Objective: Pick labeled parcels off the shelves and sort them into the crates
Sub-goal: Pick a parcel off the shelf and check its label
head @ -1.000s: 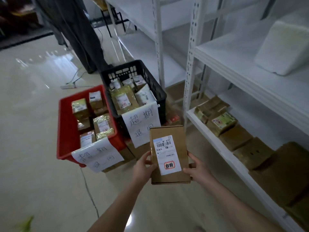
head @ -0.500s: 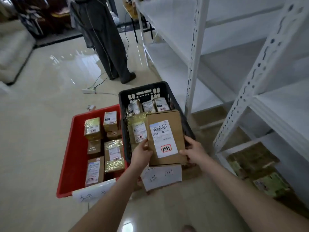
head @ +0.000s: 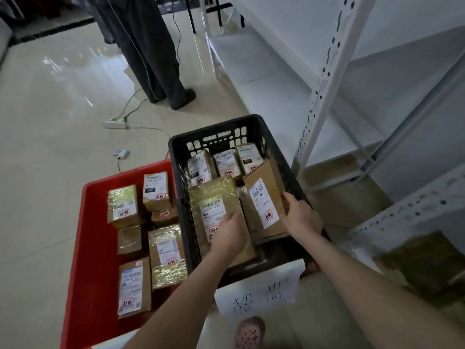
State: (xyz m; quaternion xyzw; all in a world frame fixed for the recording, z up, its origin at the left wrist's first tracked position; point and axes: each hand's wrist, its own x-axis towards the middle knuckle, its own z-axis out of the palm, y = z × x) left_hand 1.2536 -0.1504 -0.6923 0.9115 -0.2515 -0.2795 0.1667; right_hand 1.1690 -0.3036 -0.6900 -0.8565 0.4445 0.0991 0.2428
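Inside the black plastic crate [head: 214, 132], near its 3 o'clock wall, a tilted brown cardboard parcel with a white label [head: 263, 202] is gripped at its right edge by the right hand [head: 300, 219]. At its 8 o'clock, the left hand [head: 230, 234] overlies a yellow film-wrapped parcel [head: 214, 195]; its grasp cannot be told.

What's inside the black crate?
Along the far wall of the black crate stand three labeled parcels; a gold-wrapped parcel lies in front, and the right hand grips a tilted brown box beside it. The left hand covers part of that parcel; anything underneath is hidden.
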